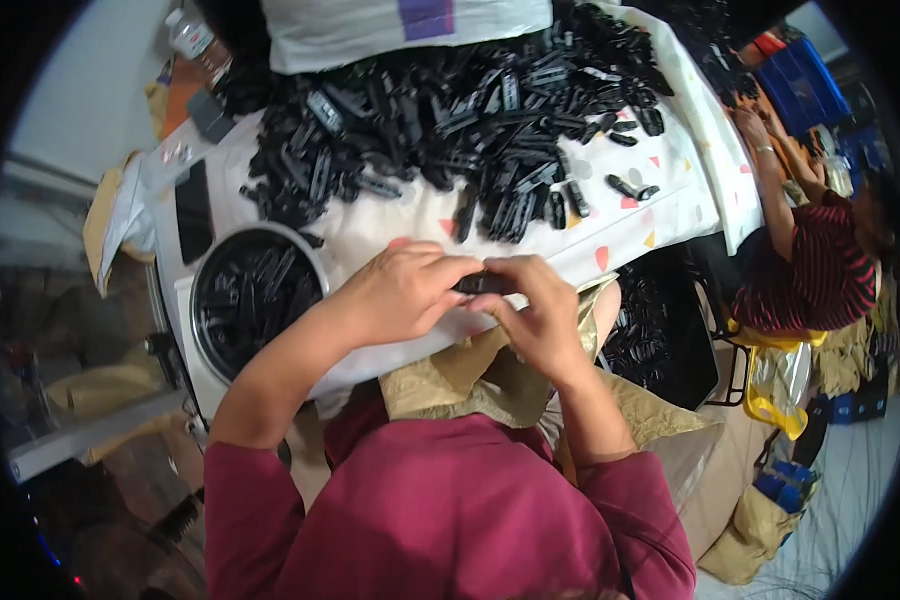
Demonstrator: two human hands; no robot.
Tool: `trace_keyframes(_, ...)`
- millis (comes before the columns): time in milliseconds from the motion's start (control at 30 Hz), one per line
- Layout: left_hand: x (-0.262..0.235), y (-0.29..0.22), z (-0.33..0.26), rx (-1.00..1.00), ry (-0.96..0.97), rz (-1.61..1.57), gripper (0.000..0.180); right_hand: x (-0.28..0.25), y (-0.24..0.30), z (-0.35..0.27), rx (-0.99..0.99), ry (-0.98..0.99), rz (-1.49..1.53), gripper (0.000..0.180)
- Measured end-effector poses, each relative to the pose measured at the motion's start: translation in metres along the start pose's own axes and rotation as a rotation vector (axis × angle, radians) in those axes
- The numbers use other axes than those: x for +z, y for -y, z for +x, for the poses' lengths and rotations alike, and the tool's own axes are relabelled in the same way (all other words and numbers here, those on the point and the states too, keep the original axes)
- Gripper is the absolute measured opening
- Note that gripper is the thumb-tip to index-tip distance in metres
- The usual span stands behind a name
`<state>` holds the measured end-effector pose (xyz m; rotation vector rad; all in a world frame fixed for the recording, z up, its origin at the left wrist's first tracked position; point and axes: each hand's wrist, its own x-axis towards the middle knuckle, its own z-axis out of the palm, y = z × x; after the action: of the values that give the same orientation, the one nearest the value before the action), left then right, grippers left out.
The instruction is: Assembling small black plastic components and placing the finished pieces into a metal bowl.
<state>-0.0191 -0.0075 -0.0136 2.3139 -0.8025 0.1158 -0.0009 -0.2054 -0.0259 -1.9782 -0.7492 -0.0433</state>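
Note:
Between my two hands, over the table's near edge, is a small black plastic part point(482, 284). My left hand point(405, 287) pinches its left end. The thumb and fingers of my right hand point(538, 312) close on its right end. Just beyond lies a big heap of similar long black plastic parts point(410, 120), spread over a white patterned cloth point(370, 225). To the left of my left forearm stands a round metal bowl point(317, 262) holding more black parts. What exactly the held part is cannot be made out.
A white sack point(410, 35) lies behind the heap. At right, below table level, a black bin point(685, 350) contains black parts. Another person point(820, 255) in a striped top works farther right, near a blue crate point(802, 85). A plastic bottle point(195, 38) stands far left.

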Motion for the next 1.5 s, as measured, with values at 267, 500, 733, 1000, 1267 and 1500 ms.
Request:
trace_keyframes(267, 0.007, 0.035, 0.044, -0.562, 0.246, -0.049, 0.041, -0.010, -0.068, 0.014, 0.372, -0.136, -0.129, 0.044)
trace_keyframes(500, 0.026, 0.093, 0.077, -0.285, -0.076, 0.585, 0.024, -0.022, -0.107, 0.033, 0.493, -0.200, -0.615, 0.038)
trace_keyframes(733, 0.008, 0.054, 0.073, -0.755, -0.362, -0.501, 0.010, -0.036, -0.073, 0.024, 0.673, -0.325, 0.082, 0.033)
trace_keyframes(1000, 0.010, 0.001, 0.046, -0.376, -0.501, -1.225, 0.016, -0.007, 0.022, 0.025, 0.248, -0.258, 0.735, 0.025)
trace_keyframes(1267, 0.006, -0.027, 0.023, -0.031, -0.491, -1.084, 0.041, -0.010, 0.047, 0.016, -0.228, -0.434, 0.041, 0.025)
trace_keyframes(1500, 0.013, -0.019, 0.018, 0.033, -0.532, -1.134, 0.037, -0.003, 0.047, 0.009, -0.116, -0.471, -0.050, 0.044)
